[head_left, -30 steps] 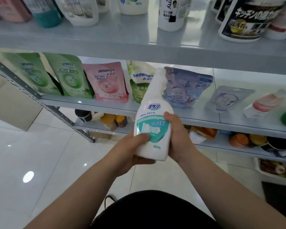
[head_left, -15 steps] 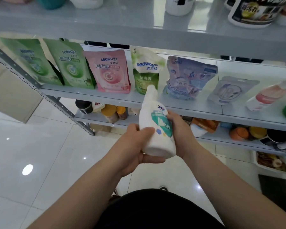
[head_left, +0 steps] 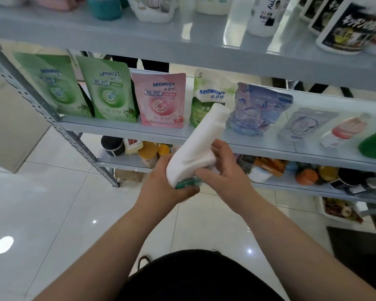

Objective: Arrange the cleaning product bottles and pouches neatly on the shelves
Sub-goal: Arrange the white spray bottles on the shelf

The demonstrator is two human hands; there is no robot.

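Hands: our left hand (head_left: 167, 189) and right hand (head_left: 225, 172) both grip the tilted white bottle (head_left: 195, 146).
Risk: we judge its neck could topple the green-white pouch (head_left: 211, 94) behind.

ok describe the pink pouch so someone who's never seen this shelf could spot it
Find the grey middle shelf, where a row of pouches stands upright at the left. Third from the left is the pink pouch, between a green pouch and a white-and-green pouch. It alone in the row is pink.
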